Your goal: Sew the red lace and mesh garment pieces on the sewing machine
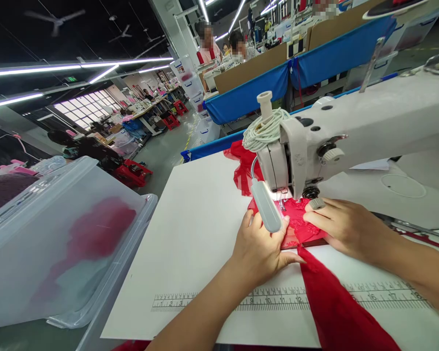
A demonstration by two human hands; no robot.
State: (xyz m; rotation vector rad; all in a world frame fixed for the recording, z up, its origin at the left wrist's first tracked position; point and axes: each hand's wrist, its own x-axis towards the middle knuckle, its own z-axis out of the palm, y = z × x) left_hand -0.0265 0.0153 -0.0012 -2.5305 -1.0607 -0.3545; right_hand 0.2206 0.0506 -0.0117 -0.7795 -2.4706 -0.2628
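Observation:
Red lace fabric (pixel 303 222) lies under the presser foot (pixel 282 204) of a white sewing machine (pixel 380 114). My left hand (pixel 258 248) rests on the left part of the fabric, fingers spread and thumb stretched to the right. A small grey lamp (pixel 266 207) hangs in front of its fingertips and partly hides them. To the right of the needle, my right hand (pixel 346 229) grips the fabric's edge with bent fingers; its thumb is mostly hidden. From between the hands a red cloth strip (pixel 336 297) runs down over the table's front edge.
A ruler scale (pixel 267 300) is printed along the front of the white table (pixel 161 243). More red sheer fabric (pixel 243 165) bunches behind the needle. A translucent plastic bin (pixel 58 243) with red cloth stands at the left. Dark scissors-like blades (pixel 406 224) lie beyond my right wrist.

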